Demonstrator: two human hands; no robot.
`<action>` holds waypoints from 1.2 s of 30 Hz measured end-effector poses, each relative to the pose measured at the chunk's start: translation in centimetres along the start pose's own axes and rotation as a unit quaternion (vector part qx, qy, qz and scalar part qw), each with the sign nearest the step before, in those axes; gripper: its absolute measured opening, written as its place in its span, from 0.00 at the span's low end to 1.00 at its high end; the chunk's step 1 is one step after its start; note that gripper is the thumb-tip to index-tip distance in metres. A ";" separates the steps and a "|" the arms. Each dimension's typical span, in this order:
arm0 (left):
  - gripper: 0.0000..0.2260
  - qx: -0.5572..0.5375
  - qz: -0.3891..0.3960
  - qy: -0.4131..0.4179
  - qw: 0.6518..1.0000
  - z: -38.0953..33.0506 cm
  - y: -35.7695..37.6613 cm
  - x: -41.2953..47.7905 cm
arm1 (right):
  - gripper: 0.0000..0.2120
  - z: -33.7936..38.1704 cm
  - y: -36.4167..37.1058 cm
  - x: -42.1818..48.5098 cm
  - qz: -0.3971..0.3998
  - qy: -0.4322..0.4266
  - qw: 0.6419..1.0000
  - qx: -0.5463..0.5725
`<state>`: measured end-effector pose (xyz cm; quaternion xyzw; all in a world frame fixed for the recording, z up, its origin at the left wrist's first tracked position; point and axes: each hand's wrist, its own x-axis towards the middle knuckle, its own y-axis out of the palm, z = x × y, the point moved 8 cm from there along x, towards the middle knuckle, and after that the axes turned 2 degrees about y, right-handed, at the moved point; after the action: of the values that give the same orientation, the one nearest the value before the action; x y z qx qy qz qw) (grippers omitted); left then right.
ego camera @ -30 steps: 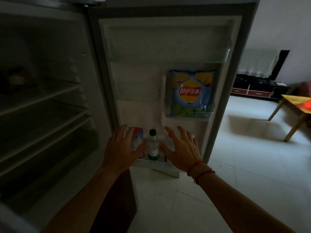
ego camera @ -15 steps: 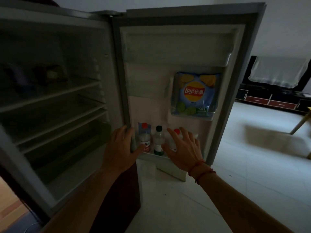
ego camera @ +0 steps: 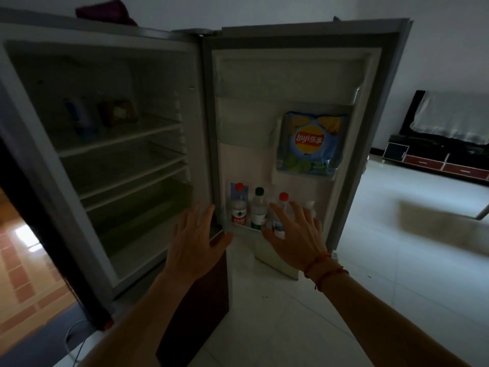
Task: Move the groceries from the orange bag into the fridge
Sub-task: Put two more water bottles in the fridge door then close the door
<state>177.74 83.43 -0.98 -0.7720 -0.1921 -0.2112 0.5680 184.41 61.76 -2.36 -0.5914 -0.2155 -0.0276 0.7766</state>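
Hands: left hand [ego camera: 197, 242] and right hand [ego camera: 295, 239] spread flat, holding nothing, near the bottom door shelf [ego camera: 244, 227].
Groceries: bottles [ego camera: 258, 211] upright in that shelf; chip bag [ego camera: 309, 144] above.
Room: fridge door [ego camera: 291, 75] wide open; floor [ego camera: 397, 260] stretches rightward.

Chip bag [ego camera: 311, 144] in door shelf: "Lay's" logo. Bottle labels unreadable.

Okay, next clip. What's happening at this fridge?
A person stands at the open fridge with both hands empty. The left hand and right hand are held, fingers spread, before the lowest door shelf, where bottles stand upright. A chips bag sits in the door bin above. Two dim items rest on the top shelf.
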 end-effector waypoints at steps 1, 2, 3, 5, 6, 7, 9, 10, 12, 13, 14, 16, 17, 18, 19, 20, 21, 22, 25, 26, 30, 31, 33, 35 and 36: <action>0.35 0.003 -0.002 -0.001 1.000 -0.4 -0.4 -0.1 | 0.32 -0.1 -0.3 -0.1 0.000 -0.002 1.000 0.005; 0.34 0.007 -0.005 -0.001 1.000 -0.8 -0.7 -0.1 | 0.32 -0.2 -0.6 -0.2 -0.002 -0.005 1.000 0.010; 0.34 0.013 -0.011 0.002 1.000 -1.2 -1.0 0.0 | 0.32 -0.4 -1.0 -0.2 -0.003 -0.008 1.000 0.014; 0.34 0.021 -0.013 0.008 1.000 -2.2 -1.0 0.3 | 0.32 -1.0 -1.8 -0.1 -0.003 -0.012 1.000 0.023; 0.33 0.021 -0.008 0.008 1.000 -2.6 -0.6 0.5 | 0.32 -1.5 -1.9 -0.1 0.000 -0.009 1.000 0.026; 0.33 0.019 -0.001 0.010 1.000 -3.1 -0.1 0.9 | 0.32 -2.2 -2.1 0.0 0.000 -0.001 1.000 0.028; 0.33 0.008 0.021 0.022 0.999 -4.6 1.2 1.8 | 0.33 -4.1 -2.4 0.3 0.005 0.022 0.999 0.036; 0.33 0.004 0.028 0.032 0.999 -5.6 2.0 2.4 | 0.33 -5.1 -2.6 0.4 0.006 0.032 0.999 0.041; 0.35 0.008 0.034 0.051 0.998 -8.1 3.3 3.6 | 0.32 -7.5 -3.1 0.6 0.007 0.049 0.998 0.038; 0.36 0.010 0.035 0.063 0.997 -9.5 3.8 4.2 | 0.33 -8.8 -3.4 0.7 0.009 0.058 0.998 0.037; 0.36 0.006 0.037 0.076 0.996 -11.0 4.4 4.8 | 0.33 -10.1 -3.7 0.8 0.011 0.069 0.997 0.037; 0.36 0.003 0.040 0.101 0.994 -13.9 5.4 6.2 | 0.34 -12.8 -4.2 1.2 0.005 0.092 0.995 0.039; 0.36 0.006 0.037 0.119 0.992 -15.3 5.8 7.0 | 0.35 -14.1 -4.7 1.4 0.001 0.102 0.994 0.038; 0.35 0.006 0.032 0.136 0.990 -16.8 6.2 7.8 | 0.35 -15.4 -5.1 1.5 0.001 0.115 0.993 0.037; 0.35 0.003 0.031 0.149 0.988 -18.1 6.6 8.6 | 0.35 -16.6 -5.6 1.6 0.002 0.125 0.991 0.038; 0.34 -0.001 0.032 0.158 0.987 -19.3 7.1 9.5 | 0.35 -17.6 -6.1 1.7 0.003 0.133 0.990 0.042; 0.34 -0.004 0.032 0.167 0.986 -20.5 7.4 10.3 | 0.35 -18.5 -6.6 1.8 -0.002 0.138 0.989 0.047; 0.34 -0.006 0.028 0.173 0.985 -21.7 7.6 11.0 | 0.35 -19.3 -7.2 1.8 -0.008 0.144 0.988 0.052; 0.36 -0.011 0.023 0.189 0.982 -24.9 7.9 12.6 | 0.35 -21.3 -8.1 2.4 -0.019 0.158 0.985 0.064; 0.35 -0.014 0.021 0.202 0.979 -26.0 7.9 13.1 | 0.34 -22.0 -8.1 2.6 -0.019 0.165 0.984 0.070; 0.31 0.027 -0.008 0.279 0.960 -30.6 8.2 15.3 | 0.32 -24.7 -7.4 4.6 -0.015 0.194 0.970 0.143; 0.31 0.039 -0.014 0.301 0.953 -31.7 8.6 16.0 | 0.32 -25.2 -7.2 5.3 -0.012 0.199 0.967 0.160; 0.31 0.054 -0.008 0.336 0.940 -33.6 9.6 17.8 | 0.32 -25.9 -6.7 6.7 -0.011 0.206 0.959 0.197; 0.29 0.077 -0.029 0.361 0.929 -35.3 10.2 19.6 | 0.30 -26.4 -6.1 8.2 -0.014 0.205 0.952 0.226; 0.28 0.095 -0.036 0.374 0.922 -36.0 10.5 20.5 | 0.29 -26.5 -5.8 8.8 -0.015 0.205 0.949 0.240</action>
<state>196.63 47.12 11.41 -0.5716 -0.0120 -0.4855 0.6614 198.71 37.20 0.65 -0.3655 -0.0608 -0.1077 0.9226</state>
